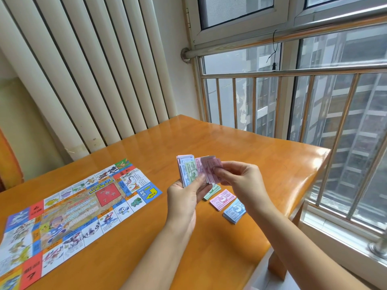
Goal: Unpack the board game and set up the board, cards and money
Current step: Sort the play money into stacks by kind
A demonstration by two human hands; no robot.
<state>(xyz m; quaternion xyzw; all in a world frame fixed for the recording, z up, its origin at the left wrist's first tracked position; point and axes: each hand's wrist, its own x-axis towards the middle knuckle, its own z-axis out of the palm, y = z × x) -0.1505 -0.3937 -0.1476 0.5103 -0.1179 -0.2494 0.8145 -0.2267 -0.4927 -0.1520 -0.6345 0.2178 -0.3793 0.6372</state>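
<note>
**A:** Where is the money?

**B:** Mostly in the air, centre of the frame. The left hand [184, 197] has its grip curled round a mixed stack of play notes [185, 170], with the thumb across the front. The right hand [236, 178] pinches a few pink notes [211, 170] at the stack's right side.

**A:** And what is laid out?

**B:** Three sorted piles sit on the bench [230, 143] just below the hands. There is a green pile [213, 190], partly hidden behind the hands, then a pink pile [223, 199] and a blue pile [234, 211]. They lie close together in a row. The game board [69, 206] lies unfolded at lower left, well apart from them. I see no cards.

**A:** What could go wrong?

**B:** The pinch looks like the weak spot. Thin notes cling, so one of another colour may ride along with the pink ones and land on the wrong pile. The held stack is also fanned loosely. If the left thumb eases, notes may slide out and scatter over the sorted piles.

**A:** Are the piles themselves at risk?

**B:** They sit so near each other that a wrist coming down could brush two together. The blue pile is the closest of the three to the bench's lower right edge, so a nudge there may send notes over it.
</note>
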